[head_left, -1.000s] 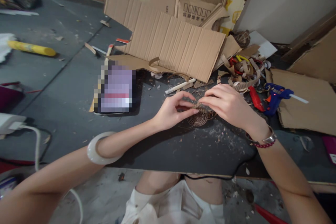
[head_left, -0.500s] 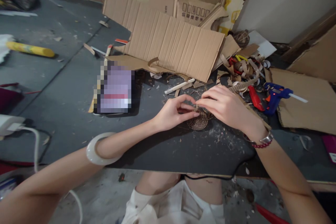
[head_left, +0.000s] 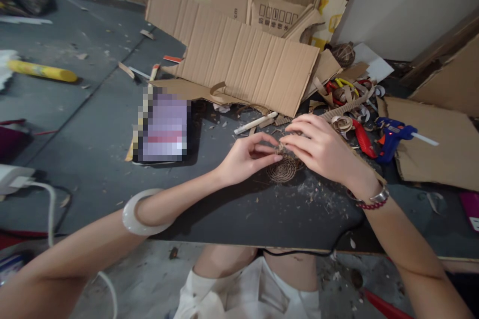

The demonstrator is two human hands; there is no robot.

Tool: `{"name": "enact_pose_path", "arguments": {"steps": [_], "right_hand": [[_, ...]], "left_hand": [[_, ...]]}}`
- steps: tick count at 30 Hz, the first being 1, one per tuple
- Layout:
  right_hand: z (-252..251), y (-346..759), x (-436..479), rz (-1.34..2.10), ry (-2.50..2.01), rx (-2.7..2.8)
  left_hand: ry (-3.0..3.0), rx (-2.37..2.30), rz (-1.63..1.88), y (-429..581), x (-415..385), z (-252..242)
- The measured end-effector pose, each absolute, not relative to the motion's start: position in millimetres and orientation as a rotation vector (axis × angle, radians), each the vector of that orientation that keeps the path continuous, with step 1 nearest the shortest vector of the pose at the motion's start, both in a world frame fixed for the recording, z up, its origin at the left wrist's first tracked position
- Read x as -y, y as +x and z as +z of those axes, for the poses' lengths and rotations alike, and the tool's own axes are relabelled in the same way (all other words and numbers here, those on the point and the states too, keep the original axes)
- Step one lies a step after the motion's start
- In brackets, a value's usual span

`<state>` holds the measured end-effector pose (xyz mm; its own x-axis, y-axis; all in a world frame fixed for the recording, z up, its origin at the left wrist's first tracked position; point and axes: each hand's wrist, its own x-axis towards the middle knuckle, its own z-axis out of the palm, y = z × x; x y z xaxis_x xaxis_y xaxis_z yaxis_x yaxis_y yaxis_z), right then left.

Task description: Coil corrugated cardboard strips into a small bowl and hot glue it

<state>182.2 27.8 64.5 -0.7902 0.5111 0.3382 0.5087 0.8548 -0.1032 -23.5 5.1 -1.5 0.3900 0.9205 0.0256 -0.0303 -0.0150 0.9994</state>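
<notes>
A flat spiral coil of corrugated cardboard lies on the dark table, just below my fingertips. Over its upper edge, a small piece of cardboard strip shows between my two hands, partly hidden by the fingers. My left hand comes in from the left, thumb and fingers closed around that piece. From the right, my right hand pinches it at the fingertips, its other fingers bent above. More brown cardboard coil shows beside the spiral under my right hand.
Large cardboard sheets lean at the back. To the right are a blue glue gun, a red-handled tool and curled cardboard scraps. A phone stands left of my hands; a yellow tube lies farther left.
My right hand's fingers have lifted and spread slightly. The left thumb has shifted a little up and left, showing more of the spiral. A curled cardboard scrap behind the right hand is now more visible.
</notes>
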Motion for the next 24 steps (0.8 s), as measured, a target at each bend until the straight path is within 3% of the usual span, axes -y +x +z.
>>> {"name": "enact_pose_path", "arguments": {"steps": [9,17,24], "right_hand": [[67.7,187.0,-24.8,-0.015,-0.797,2.662],[67.9,189.4,-21.7,0.239,-0.98,2.846],[68.0,187.3,-22.9,0.18,-1.092,2.896]], "left_hand": [[1.368,-0.913,1.033,-23.7,-6.6,-0.5],[1.342,-0.918,1.018,-23.8,-6.8,0.8],[1.339,-0.903,1.018,-23.8,-7.3,0.1]]}}
